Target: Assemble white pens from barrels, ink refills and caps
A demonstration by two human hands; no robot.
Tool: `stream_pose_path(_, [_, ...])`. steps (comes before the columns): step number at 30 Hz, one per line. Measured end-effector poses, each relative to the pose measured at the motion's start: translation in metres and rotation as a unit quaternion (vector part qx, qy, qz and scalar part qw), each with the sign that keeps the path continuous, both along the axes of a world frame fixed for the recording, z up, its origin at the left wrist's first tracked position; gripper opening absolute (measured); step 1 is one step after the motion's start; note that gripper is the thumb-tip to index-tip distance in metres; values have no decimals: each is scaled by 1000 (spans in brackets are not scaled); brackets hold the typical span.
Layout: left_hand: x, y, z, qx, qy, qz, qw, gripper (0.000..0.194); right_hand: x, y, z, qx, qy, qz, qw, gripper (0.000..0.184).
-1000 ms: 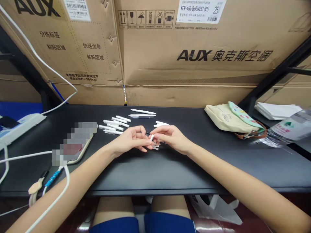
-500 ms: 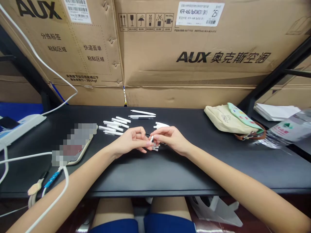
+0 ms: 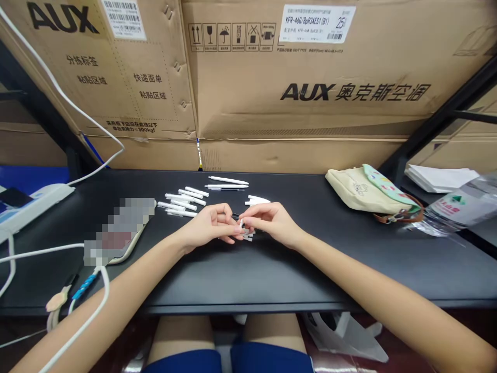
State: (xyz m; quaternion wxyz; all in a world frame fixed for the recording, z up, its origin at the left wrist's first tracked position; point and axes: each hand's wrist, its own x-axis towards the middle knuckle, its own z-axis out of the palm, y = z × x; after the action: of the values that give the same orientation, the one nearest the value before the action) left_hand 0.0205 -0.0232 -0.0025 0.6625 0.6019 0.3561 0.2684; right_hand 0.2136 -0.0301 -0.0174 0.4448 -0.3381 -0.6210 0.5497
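My left hand and my right hand meet over the middle of the black desk, both closed in a pinch. Between their fingertips is a small white pen part, mostly covered by the fingers. A thin dark piece shows just above it; I cannot tell which hand holds it. Several small white pieces lie under the fingers, partly hidden. Behind my right hand are white pen parts. White pen barrels lie in a loose group left of my left hand. Farther back rests a white pen beside thin, pen-like pieces.
At left are a phone on a white cable, and a power strip. On the right lie a cream pouch, a clear plastic bottle and white paper. Large cardboard boxes stand behind the desk.
Both hands stay almost in place. The small white part has turned slightly between the fingertips, and the right fingers have shifted a little around it.
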Motion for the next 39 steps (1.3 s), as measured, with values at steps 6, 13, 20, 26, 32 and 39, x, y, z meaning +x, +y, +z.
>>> stream_pose_path(6, [1,1,3,15,19,18,1000,37,-2,-3,-3,34,15,-16,999,21])
stream_pose_path(13, [-58,2,21,464,356,93,806,26,-3,-2,1,4,63,-98,993,28])
stream_pose_path(20, [-96,5,4,579,507,3,638,32,0,-2,4,-4,96,-113,989,29])
stream_pose_path(26, [-86,12,7,588,500,-20,635,33,1,-1,9,9,118,-133,984,27])
stream_pose_path(32, [-21,-4,28,392,305,57,866,32,6,4,10,39,117,-158,980,24])
stream_pose_path(39, [31,5,17,205,66,-59,975,31,11,12,16,44,143,-202,968,23])
